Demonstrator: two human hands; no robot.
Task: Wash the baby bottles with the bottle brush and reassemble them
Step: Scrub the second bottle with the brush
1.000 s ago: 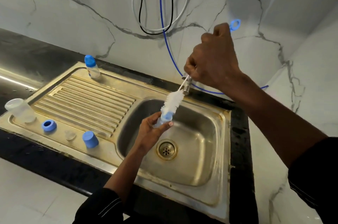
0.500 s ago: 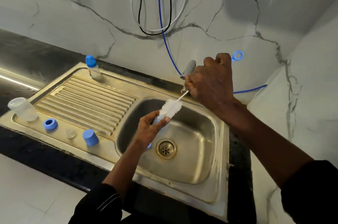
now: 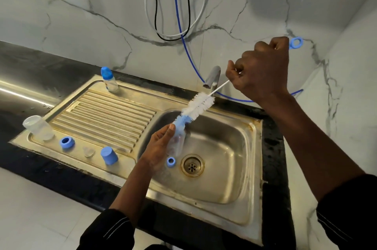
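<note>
Marble walls backed the steel sink [image 3: 253,127], its drain [image 3: 192,165] the landmark. Trouble looked likeliest at the bottle [image 3: 179,141], held tilted just left of and above the drain. The brush [image 3: 199,106] had most of its bristles outside the neck, so a slanted thrust might miss the mouth or knock the wet bottle loose onto the blue ring [image 3: 171,162] beside the drain. The left hand [image 3: 161,147] wrapped its fingers round the bottle, wrist low over the basin. The right hand [image 3: 263,70], raised well up-right of the drain, was clenched round the brush wire.
</note>
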